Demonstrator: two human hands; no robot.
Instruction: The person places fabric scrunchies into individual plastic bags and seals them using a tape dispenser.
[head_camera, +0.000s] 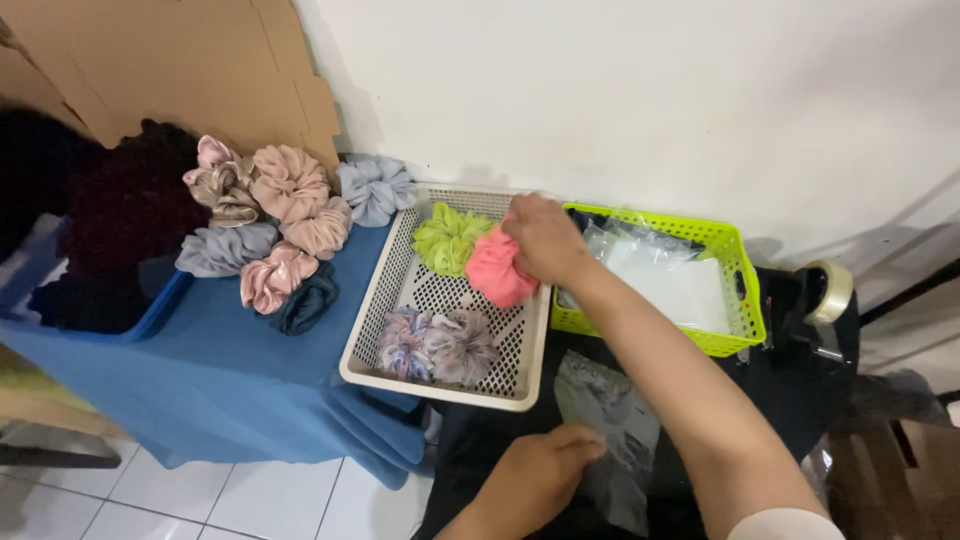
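Note:
My right hand (545, 238) reaches across into a cream perforated tray (385, 290) and grips a coral-pink scrunchie (495, 275). A lime-green scrunchie (447, 238) lies just left of it. Two mottled grey-purple scrunchies (438, 345) rest at the tray's near end. My left hand (535, 478) presses down on a clear plastic bag (612, 430) that lies on a black surface below the tray.
A lime-green basket (745, 300) with clear bags sits right of the tray. Several pink, grey and dark scrunchies (270, 225) are piled on a blue cloth (230, 380) at left. A tape dispenser (825, 295) stands at far right. Cardboard (190, 60) leans on the wall.

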